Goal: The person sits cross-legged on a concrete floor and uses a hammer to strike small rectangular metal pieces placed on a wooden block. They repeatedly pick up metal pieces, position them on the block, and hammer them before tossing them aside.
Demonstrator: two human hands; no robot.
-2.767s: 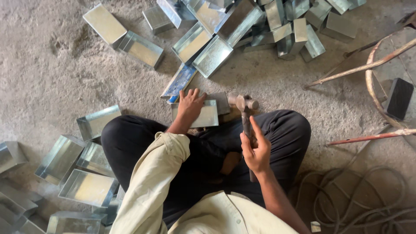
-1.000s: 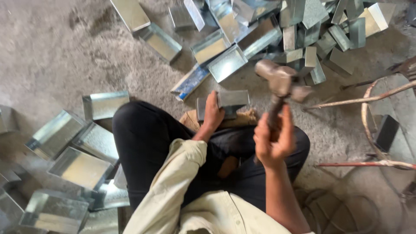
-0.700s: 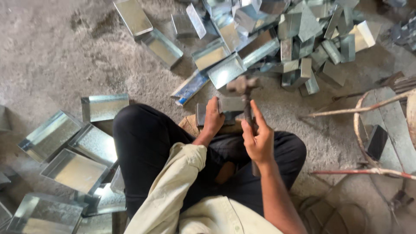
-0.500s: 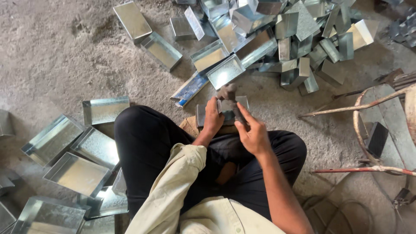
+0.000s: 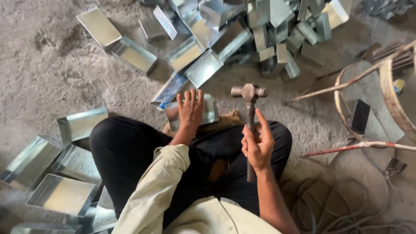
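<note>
One hammer (image 5: 249, 113). One flat metal sheet (image 5: 211, 113) just left of the hammer head. Five open metal trays (image 5: 65, 194) well left of the hammer. Beyond the hammer: an uncountable heap of metal trays (image 5: 242, 34). Two hands.

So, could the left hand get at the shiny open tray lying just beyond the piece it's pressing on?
Probably yes. The left hand lies flat on a metal piece in front of the crossed legs, and the open tray sits just past its fingertips with only bare floor between. The hammer is off to the right.
</note>
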